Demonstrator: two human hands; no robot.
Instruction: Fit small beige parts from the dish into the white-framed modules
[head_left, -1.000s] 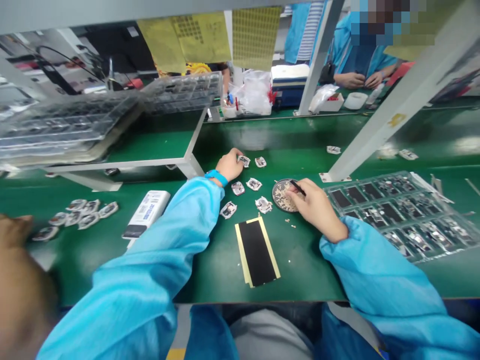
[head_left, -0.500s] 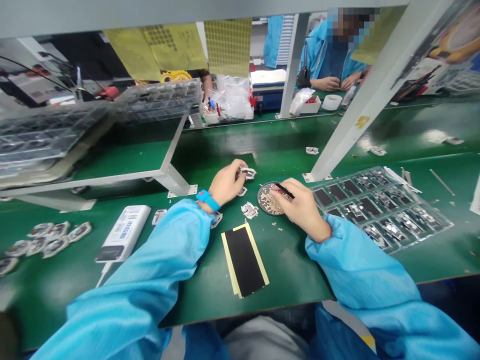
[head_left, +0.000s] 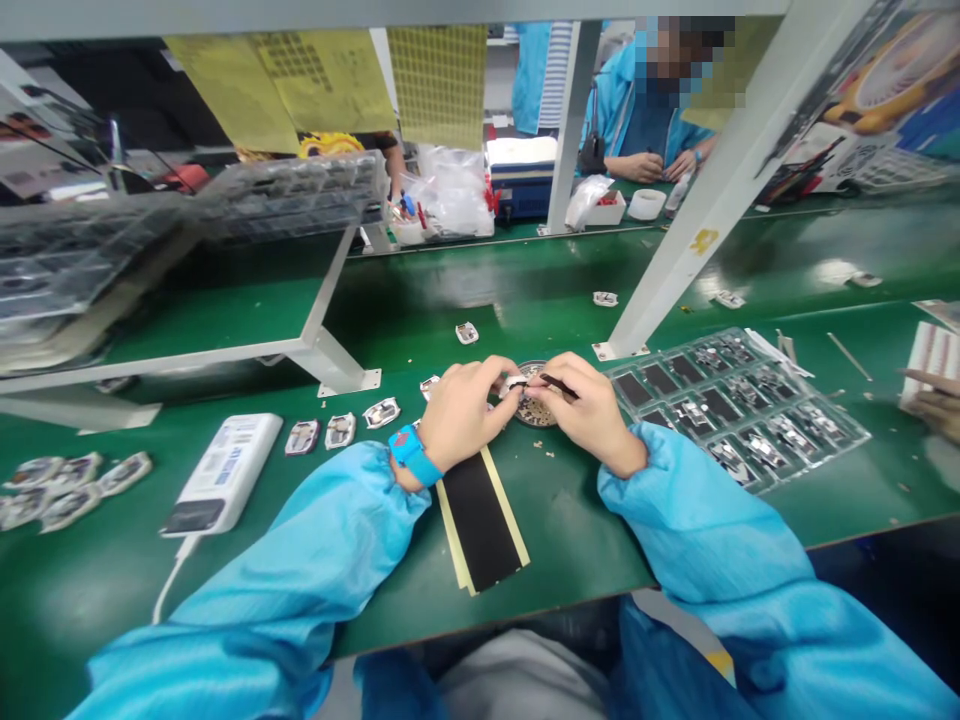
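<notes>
White part (head_left: 514,382), pinched by your left hand (head_left: 463,412) beside the round dish (head_left: 532,364), presumably for steadiness; dark slim tool (head_left: 559,386), gripped by your right hand (head_left: 591,408) near that dish, likely for precision.

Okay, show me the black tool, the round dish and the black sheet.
Black tool (head_left: 559,386): head view, middle of its visible shaft.
Round dish (head_left: 533,364): head view, far edge of its rim.
Black sheet (head_left: 484,528): head view, middle of its uncovered surface.
</notes>
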